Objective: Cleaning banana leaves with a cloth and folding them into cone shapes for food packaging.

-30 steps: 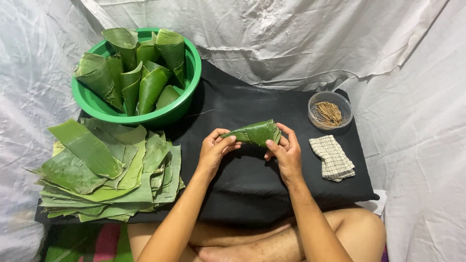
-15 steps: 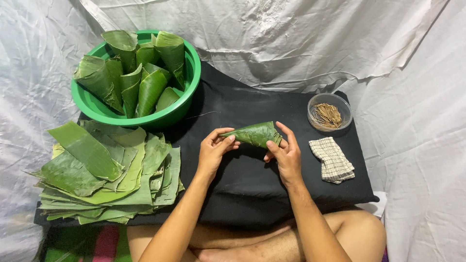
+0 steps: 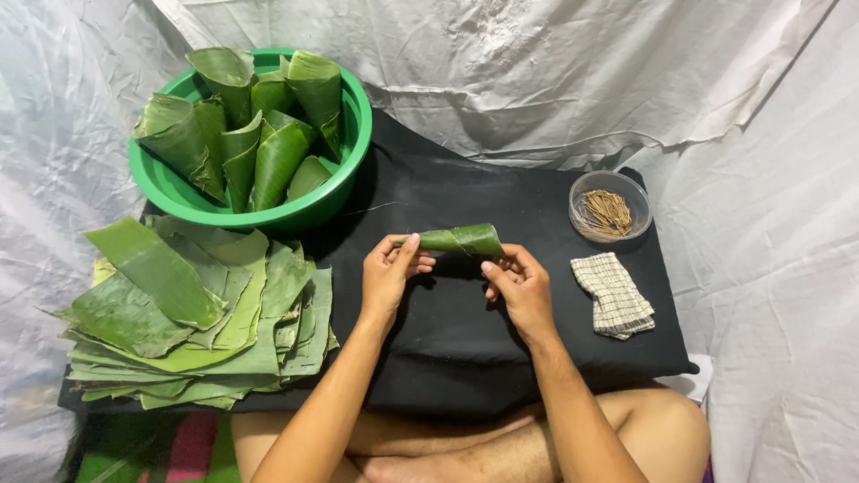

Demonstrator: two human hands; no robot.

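Observation:
A green banana leaf rolled into a narrow cone (image 3: 461, 239) is held sideways above the black cloth (image 3: 447, 340). My left hand (image 3: 389, 273) pinches its thin tip on the left. My right hand (image 3: 519, 286) grips the wider end on the right, fingers curled under it. Both hands hover over the middle of the cloth.
A green basin (image 3: 349, 152) at the back left holds several rolled leaf cones (image 3: 268, 116). A stack of flat banana leaves (image 3: 188, 304) lies at the left. A small clear bowl of thin sticks (image 3: 608, 210) and a folded checked cloth (image 3: 613, 295) sit at the right. White sheeting surrounds everything.
The leaf has been rolled tighter into a narrower cone, and my hands have turned slightly around it. Their place over the cloth is the same.

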